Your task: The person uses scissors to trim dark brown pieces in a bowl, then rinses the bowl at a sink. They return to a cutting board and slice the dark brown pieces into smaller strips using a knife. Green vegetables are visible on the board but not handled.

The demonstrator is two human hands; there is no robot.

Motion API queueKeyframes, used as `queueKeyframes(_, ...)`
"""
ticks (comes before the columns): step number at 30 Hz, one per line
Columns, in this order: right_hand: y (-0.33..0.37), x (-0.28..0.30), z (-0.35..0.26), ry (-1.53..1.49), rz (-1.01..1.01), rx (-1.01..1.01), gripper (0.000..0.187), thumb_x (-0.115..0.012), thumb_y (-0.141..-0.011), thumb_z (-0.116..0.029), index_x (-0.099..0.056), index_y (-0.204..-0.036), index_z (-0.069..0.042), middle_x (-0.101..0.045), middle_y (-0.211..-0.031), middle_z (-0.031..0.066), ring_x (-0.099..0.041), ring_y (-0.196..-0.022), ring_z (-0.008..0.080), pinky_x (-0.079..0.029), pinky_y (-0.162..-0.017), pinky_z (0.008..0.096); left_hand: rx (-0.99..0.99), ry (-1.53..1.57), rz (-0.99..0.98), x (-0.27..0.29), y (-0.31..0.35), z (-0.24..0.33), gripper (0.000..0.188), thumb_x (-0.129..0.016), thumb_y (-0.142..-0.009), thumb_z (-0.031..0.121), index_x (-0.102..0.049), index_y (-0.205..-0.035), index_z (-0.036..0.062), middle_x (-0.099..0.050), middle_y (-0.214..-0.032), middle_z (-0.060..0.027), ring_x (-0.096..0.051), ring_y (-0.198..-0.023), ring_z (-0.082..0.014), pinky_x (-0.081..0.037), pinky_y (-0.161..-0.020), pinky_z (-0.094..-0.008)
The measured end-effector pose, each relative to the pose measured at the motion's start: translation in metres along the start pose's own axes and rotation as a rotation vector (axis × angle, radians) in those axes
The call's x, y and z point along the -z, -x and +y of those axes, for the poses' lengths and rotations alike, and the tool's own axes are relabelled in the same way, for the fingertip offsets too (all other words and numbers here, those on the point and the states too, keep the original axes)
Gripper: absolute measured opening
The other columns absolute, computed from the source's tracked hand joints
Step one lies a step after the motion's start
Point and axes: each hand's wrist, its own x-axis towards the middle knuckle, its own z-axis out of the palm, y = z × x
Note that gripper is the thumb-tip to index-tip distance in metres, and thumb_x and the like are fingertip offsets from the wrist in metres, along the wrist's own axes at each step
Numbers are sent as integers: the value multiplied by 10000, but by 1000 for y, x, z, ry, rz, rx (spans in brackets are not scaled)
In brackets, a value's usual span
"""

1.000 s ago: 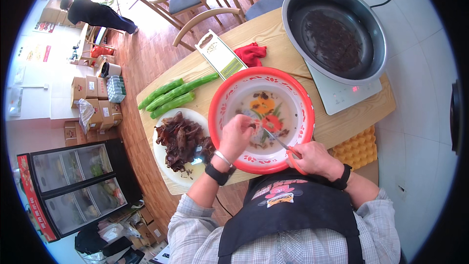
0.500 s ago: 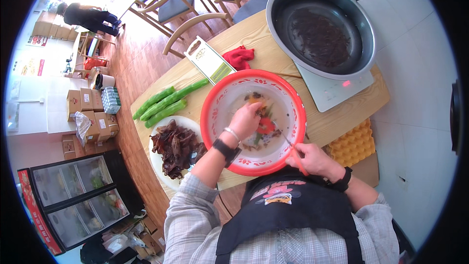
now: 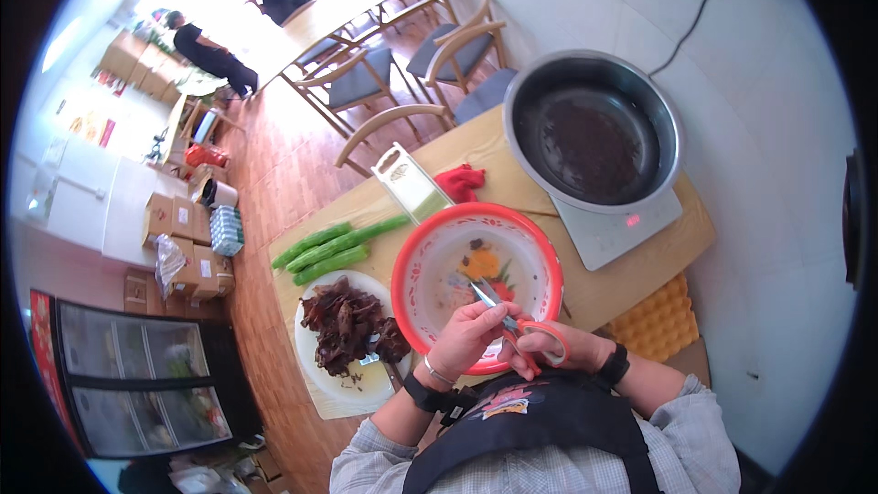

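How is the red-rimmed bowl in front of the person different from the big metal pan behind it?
The red-rimmed bowl is white inside with a red edge; the metal pan is plain grey steel. The bowl sits straight on the wooden table; the pan sits on a flat cooker. The bowl holds a few orange, red and green bits; the pan's bottom looks dark. The person's hands work scissors over the bowl; nothing touches the pan. Both are round and wide.

Both forearms come in from the lower edge and bend inward, so the hands meet close in front of the chest. The left hand (image 3: 466, 337) is curled with fingers folded. The right hand (image 3: 556, 348) is closed in a grip, wrist slightly bent.
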Motion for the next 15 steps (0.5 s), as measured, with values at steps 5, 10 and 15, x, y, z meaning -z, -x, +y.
queueKeyframes(5,0,1,3,-52,-122,73,617,-703,-949,-549,-597,-1194,7,-620,-910,41,-590,-751,132,-463,-720,249,-167,35,178,-11,19,3,328,-532,-1106,250,-672,-1230,-19,-732,-1173,-144,-708,-1070,-267,-552,-978,-427)
queueKeyframes(10,25,3,1,112,-72,-66,580,-739,-953,-464,-636,-1206,48,-630,-894,43,-590,-727,127,-473,-710,244,-425,143,380,10,36,6,326,-562,-1088,222,-660,-1272,-28,-737,-1153,-159,-703,-1114,-270,-551,-998,-423)
queueKeyframes(15,53,23,22,144,192,-172,437,-700,-1014,-317,-651,-1233,58,-672,-930,49,-654,-768,130,-547,-739,259,-598,-1352,850,36,54,-31,382,-705,-946,121,-673,-1313,18,-679,-1246,-158,-717,-960,-215,-556,-880,-314)
